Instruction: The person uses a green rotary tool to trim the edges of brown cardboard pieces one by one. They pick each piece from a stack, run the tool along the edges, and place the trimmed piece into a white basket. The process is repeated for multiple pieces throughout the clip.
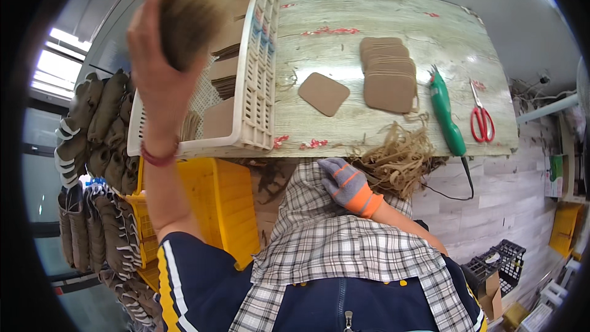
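Note:
My left hand (161, 74), bare with a red band at the wrist, is raised over the white plastic crate (255, 80). Its fingers are closed around a thick brown bundle (200, 15), too smeared by motion to make out. Brown fabric pieces (224, 77) stand in stacks inside the crate. In my lap, on the plaid apron, lies my right hand (350, 185) in a grey and orange glove, fingers stretched out and holding nothing. Beside it hang tangled brown trimmings (399, 157) at the table's front edge.
On the table (319, 9) lie a single brown square pad (324, 94), a stack of pads (389, 80), a green corded electric cutter (447, 110) and red-handled scissors (482, 117). Yellow crates (227, 206) stand below left, near bundled brown pieces (101, 117). A black crate (498, 264) sits lower right.

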The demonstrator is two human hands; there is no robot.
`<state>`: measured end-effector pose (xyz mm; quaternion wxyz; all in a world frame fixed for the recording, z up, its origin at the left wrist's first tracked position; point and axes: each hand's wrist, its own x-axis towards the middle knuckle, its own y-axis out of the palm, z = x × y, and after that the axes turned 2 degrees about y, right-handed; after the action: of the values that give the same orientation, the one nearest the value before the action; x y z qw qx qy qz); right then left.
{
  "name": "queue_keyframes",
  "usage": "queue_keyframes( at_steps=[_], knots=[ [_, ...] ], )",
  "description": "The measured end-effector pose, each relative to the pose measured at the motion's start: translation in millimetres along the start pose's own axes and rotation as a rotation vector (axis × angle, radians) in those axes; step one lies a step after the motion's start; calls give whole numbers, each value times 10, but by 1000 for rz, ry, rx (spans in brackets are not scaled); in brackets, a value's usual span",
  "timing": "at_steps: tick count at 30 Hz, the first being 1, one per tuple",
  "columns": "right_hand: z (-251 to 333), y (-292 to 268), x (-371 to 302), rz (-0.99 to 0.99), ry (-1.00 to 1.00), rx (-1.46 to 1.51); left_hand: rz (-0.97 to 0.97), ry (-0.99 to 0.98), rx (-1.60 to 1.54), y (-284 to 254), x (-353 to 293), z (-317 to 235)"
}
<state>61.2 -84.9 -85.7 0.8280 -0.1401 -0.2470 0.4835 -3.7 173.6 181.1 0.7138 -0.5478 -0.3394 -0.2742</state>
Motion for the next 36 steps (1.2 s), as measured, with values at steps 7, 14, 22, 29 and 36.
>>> queue_keyframes(
  at_steps=[7,14,22,29,36],
  knots=[
    [66,-475,-281,-255,134,129,97,295,-157,897,-482,-1560],
    [-204,-1141,-551,-530,515,740,245,323,-264,1508,-818,-1902],
    [-734,-1872,369,-201,659,1010,159,370,-114,2217,-1055,-2082],
    [-741,-1739,564,-254,851,722,348,282,-463,1978,-1154,-2019],
    [-987,-1624,628,-375,753,569,251,-422,-849,1814,-1174,-1768]
  ],
)
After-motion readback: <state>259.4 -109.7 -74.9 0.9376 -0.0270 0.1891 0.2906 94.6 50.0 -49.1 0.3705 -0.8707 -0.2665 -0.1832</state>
